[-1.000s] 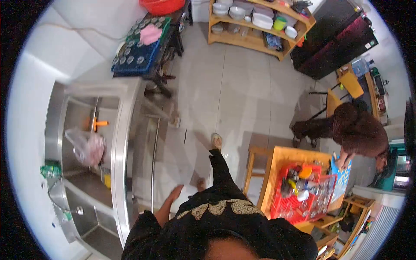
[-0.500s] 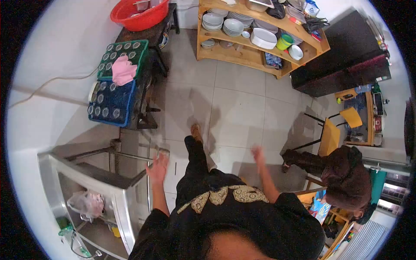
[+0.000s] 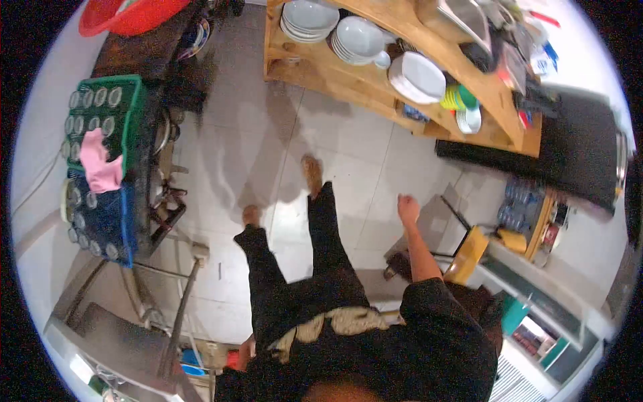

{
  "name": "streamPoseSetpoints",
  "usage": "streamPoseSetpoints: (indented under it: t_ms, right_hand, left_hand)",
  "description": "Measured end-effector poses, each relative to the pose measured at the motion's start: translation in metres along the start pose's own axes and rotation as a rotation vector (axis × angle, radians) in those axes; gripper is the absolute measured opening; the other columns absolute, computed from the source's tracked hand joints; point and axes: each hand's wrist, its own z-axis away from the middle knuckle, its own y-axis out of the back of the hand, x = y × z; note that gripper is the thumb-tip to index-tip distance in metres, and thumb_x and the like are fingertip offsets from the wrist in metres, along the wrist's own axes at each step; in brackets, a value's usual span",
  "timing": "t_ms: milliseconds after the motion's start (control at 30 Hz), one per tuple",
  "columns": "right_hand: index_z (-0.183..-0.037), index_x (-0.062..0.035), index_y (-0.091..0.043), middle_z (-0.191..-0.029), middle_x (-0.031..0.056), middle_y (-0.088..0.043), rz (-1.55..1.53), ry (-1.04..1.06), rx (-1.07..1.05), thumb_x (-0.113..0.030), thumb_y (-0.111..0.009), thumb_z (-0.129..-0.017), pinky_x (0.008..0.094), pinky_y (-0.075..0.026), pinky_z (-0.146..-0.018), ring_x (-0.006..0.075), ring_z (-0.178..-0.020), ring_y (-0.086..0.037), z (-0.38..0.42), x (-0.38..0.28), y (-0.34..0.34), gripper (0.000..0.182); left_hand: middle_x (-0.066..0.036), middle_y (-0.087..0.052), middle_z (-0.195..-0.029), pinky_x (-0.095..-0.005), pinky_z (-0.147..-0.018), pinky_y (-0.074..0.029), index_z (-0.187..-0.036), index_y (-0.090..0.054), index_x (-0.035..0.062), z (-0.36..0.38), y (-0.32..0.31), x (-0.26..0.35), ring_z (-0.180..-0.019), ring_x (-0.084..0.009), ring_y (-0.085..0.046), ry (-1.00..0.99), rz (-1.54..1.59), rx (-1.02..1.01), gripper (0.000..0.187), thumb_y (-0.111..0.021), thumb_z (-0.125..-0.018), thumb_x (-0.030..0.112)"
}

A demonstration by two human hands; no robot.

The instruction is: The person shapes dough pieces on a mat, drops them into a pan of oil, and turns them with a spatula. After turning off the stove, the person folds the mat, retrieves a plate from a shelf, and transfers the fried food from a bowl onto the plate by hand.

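Observation:
I am walking over a grey tiled floor (image 3: 254, 134) in dark trousers, both bare feet (image 3: 312, 175) in view. My right hand (image 3: 407, 208) swings out to the right at hip height, fingers curled in, holding nothing. It is nearest a yellow chair (image 3: 469, 258). Only a small part of my left hand (image 3: 246, 350) shows, low by my left hip beside a steel table (image 3: 114, 342); its fingers are hidden. A wooden shelf (image 3: 362, 77) with stacked white plates (image 3: 309, 17) and bowls (image 3: 358, 37) stands ahead.
On the left, a green crate (image 3: 107, 100) and a blue crate (image 3: 100, 224) of glasses sit on a dark stand, a pink cloth (image 3: 100, 167) across them. A red basin (image 3: 130, 17) is at top left. A black cabinet (image 3: 576, 147) stands right of the shelf.
I have turned and stepped away from the steel sink toward the wooden shelf, which is now closer. My right hand curled shut; my left hand dropped to my hip. The other person left view.

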Motion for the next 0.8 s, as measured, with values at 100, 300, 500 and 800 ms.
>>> streamPoseSetpoints:
  t_ms: [100, 300, 500, 800]
  right_hand:
    - [-0.085, -0.008, -0.065, -0.077, 0.0165, -0.065, -0.008, 0.233, 0.342, -0.037, -0.061, -0.08, 0.0415, -0.049, -0.066, 0.0339, -0.076, -0.063, -0.161, -0.077, 0.051, 0.03]
    - [-0.079, -0.0094, -0.068, -0.075, 0.0139, -0.067, 0.094, 0.366, 0.701, -0.035, -0.062, -0.08, 0.041, -0.05, -0.062, 0.0298, -0.07, -0.065, -0.386, -0.166, 0.099, 0.026]
    - [-0.083, -0.014, -0.068, -0.083, 0.0017, -0.069, -0.121, 0.828, 0.774, -0.036, -0.069, -0.076, 0.0352, -0.05, -0.065, 0.0214, -0.072, -0.065, -0.471, -0.196, 0.096, 0.023]
    - [-0.094, -0.0142, -0.069, -0.089, 0.0052, -0.069, 0.26, 0.547, 0.707, -0.047, -0.067, -0.076, 0.0393, -0.045, -0.082, 0.0237, -0.087, -0.063, -0.492, -0.218, 0.098, 0.038]
  left_hand:
    - [-0.019, -0.036, -0.139, -0.0345, -0.106, -0.027, -0.139, -0.031, -0.0002, -0.05, -0.062, 0.072, -0.126, -0.0283, -0.036, -0.047, 0.173, 0.101, 0.076, -0.055, -0.083, 0.045]
    - [-0.024, -0.037, -0.136, -0.0366, -0.102, -0.033, -0.138, -0.03, -0.002, -0.161, -0.134, 0.188, -0.121, -0.0321, -0.041, -0.086, 0.481, 0.184, 0.089, -0.069, -0.074, 0.046]
    - [-0.026, -0.019, -0.143, -0.0588, -0.093, -0.038, -0.144, -0.012, 0.0355, -0.197, -0.22, 0.272, -0.127, -0.0392, -0.032, 0.308, -0.74, 0.687, 0.112, -0.082, -0.057, 0.04]
    - [-0.028, -0.02, -0.14, -0.0607, -0.093, -0.036, -0.144, -0.014, 0.0315, -0.218, -0.223, 0.248, -0.125, -0.0448, -0.03, 0.24, -0.642, 0.647, 0.106, -0.079, -0.061, 0.042]
